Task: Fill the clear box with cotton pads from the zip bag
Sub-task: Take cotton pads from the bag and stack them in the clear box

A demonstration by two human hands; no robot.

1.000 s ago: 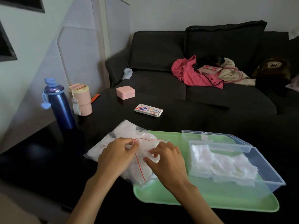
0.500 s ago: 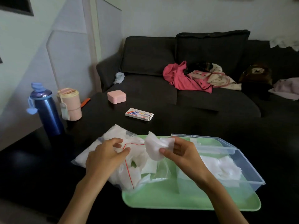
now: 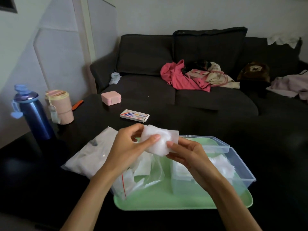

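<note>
Both hands pinch 1 white cotton pad [image 3: 159, 140] up in the air; the left hand [image 3: 129, 150] grips its left side; the right hand [image 3: 186, 154] grips its right side; below lie the zip bag [image 3: 106, 157] and the clear box [image 3: 238, 165] with pads inside, on a green tray [image 3: 166, 202] on the dark counter [image 3: 191, 120].

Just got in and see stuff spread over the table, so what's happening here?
A person is moving cotton pads from a zip bag into a clear box on a green tray. Both the left hand and the right hand pinch a small wad of pads, held above the tray. The box already holds some pads, and the bag lies open.
</note>
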